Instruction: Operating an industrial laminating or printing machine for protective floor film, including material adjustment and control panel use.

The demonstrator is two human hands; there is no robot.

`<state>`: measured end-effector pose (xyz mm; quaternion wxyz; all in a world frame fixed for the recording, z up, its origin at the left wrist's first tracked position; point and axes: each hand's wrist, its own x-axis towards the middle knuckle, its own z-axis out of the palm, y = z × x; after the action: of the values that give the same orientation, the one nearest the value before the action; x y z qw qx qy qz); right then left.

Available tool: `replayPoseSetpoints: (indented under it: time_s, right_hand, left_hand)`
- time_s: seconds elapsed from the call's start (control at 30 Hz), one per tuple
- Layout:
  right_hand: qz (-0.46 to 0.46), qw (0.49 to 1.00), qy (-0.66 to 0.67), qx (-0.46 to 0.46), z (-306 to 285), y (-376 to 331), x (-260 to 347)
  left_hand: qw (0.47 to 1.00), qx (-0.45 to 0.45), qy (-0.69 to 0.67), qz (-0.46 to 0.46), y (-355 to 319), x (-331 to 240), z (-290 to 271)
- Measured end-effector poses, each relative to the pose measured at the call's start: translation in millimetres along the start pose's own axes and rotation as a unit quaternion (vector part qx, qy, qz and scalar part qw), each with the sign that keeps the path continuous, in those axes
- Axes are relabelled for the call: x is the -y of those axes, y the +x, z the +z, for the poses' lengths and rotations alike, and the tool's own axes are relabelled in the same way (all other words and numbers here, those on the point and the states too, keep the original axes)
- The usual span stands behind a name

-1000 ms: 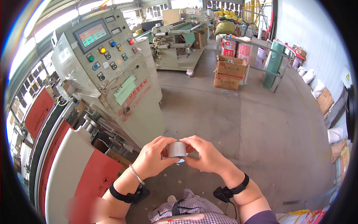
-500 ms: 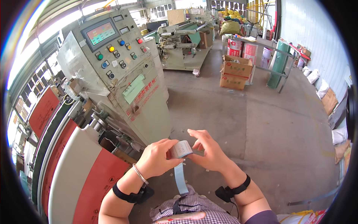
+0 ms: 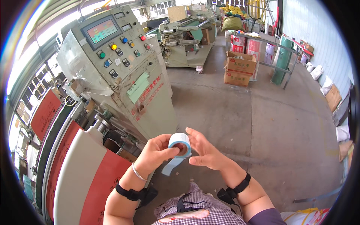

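Observation:
A roll of white labels on light-blue backing point(image 3: 179, 139) is held in my left hand point(image 3: 153, 154), its thumb at the brown cardboard core. The roll's round side now faces me. From its underside hangs a short loose blue strip point(image 3: 172, 167). Close by on the right is my right hand point(image 3: 207, 153), fingers apart and curved around the roll's right side. Whether a fingertip touches the roll, I cannot tell. Below both hands lies the checked apron point(image 3: 198, 210) that I wear.
A control cabinet point(image 3: 144, 101) with buttons and a screen stands ahead on the left. Beside it runs a machine carrying red and white film point(image 3: 80, 172). Stacked cardboard boxes point(image 3: 240, 67) and a metal-framed table point(image 3: 279, 64) stand farther off; sacks point(image 3: 327, 85) line the right wall.
The label roll has turned so that its core faces me, and its loose strip has swung left. My right hand has opened out beside the roll. The view has shifted slightly.

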<state>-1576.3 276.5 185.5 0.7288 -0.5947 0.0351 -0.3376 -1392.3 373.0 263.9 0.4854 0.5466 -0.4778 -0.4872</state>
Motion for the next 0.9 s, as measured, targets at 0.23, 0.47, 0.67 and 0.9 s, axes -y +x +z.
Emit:
replayPoseSetpoints:
  time_s: [0.23, 0.47, 0.67, 0.9]
  right_hand:
    - [0.039, 0.981, -0.185, 0.037, 10.2, -2.4, 1.2]
    - [-0.054, 0.884, -0.461, -0.051, 14.1, -9.8, 15.6]
    - [-0.204, 0.745, -0.628, -0.097, 9.3, -11.2, -3.3]
    - [-0.213, 0.772, -0.586, -0.123, 8.5, -9.9, -1.7]
  left_hand:
    - [0.991, 0.037, -0.124, -0.029, 4.1, 13.6, -22.6]
    - [0.994, -0.055, -0.090, -0.039, 9.5, 15.9, -24.6]
    - [0.992, -0.110, 0.055, -0.021, 18.4, 16.9, -9.0]
    - [0.933, -0.123, 0.335, 0.040, 22.5, 0.2, 13.2]
